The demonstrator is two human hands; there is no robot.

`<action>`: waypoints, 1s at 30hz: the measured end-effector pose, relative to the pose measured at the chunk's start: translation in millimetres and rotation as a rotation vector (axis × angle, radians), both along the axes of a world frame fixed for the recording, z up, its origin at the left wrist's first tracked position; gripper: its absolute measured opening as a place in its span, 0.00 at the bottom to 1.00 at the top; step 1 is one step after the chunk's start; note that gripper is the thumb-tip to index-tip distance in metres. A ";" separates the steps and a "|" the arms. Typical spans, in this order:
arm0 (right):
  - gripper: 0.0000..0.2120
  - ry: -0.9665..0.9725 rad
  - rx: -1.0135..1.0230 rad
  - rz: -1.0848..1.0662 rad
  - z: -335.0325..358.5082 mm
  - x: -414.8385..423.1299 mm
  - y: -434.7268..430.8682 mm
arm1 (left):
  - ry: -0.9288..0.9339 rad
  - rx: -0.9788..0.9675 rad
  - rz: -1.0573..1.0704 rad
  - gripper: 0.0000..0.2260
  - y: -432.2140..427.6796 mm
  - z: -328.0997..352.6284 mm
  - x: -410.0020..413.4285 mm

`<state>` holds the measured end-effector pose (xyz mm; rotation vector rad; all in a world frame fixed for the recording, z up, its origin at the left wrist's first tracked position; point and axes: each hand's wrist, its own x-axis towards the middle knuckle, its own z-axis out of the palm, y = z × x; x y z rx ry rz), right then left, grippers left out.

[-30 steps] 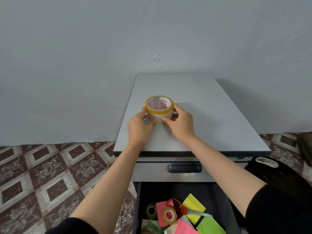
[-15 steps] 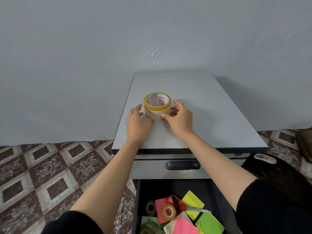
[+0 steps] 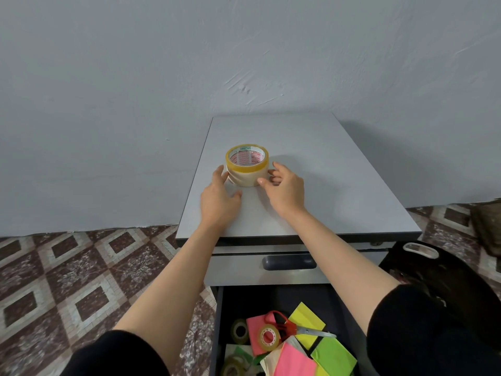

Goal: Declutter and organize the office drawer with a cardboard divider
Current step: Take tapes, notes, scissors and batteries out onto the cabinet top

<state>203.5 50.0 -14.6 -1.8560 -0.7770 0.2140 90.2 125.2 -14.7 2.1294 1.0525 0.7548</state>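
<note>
1. The wide tape roll (image 3: 246, 169) sits flat, hole up, on the grey tabletop (image 3: 339, 185). It is on the left half, well back from the front edge. It has a yellow top rim and red print inside the core.
2. Your left hand (image 3: 220, 198) lies low on the tabletop at the roll's left side. The fingers are fairly straight and touch its wall. The thumb rests on the surface, apart from the roll. This is a loose touch with the hand relaxed, not a grip.
3. Your right hand (image 3: 286, 192) is at the roll's near right. The thumb tip presses the front wall and the curled fingers lie against the right side, so you hold the roll in a light pinch.
4. Just under the tabletop is a closed drawer front with a dark handle (image 3: 288, 262).
5. Below that, the drawer (image 3: 221, 321) stands open toward you, dark inside, with its contents jumbled:
   - The scissors (image 3: 287, 325) have red grips and lie across the paper with the blades pointing right.
   - A small tape roll (image 3: 268, 337) rests on the pink notes (image 3: 253, 328), touching the scissors' grips.
   - The yellow notes (image 3: 307, 320) lie under the blades.
   - A green pad (image 3: 334, 354) and a pink pad (image 3: 295, 362) overlap at the near edge.
   - Two clear tape rolls (image 3: 240, 331) lie along the left wall, one behind the other.
6. A black bag (image 3: 447, 280) with a white handle sits on the floor just right of the cabinet.
7. The tiled floor (image 3: 67, 280) is brown and cream, and a plain pale wall (image 3: 135, 104) is behind.
8. Black sleeves cover both your upper arms and your forearms are bare.
</note>
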 end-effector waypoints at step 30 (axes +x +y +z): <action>0.09 0.013 -0.488 0.269 -114.4 -107.9 -233.7 | 0.640 -0.003 -0.386 0.19 -167.5 -112.2 -176.7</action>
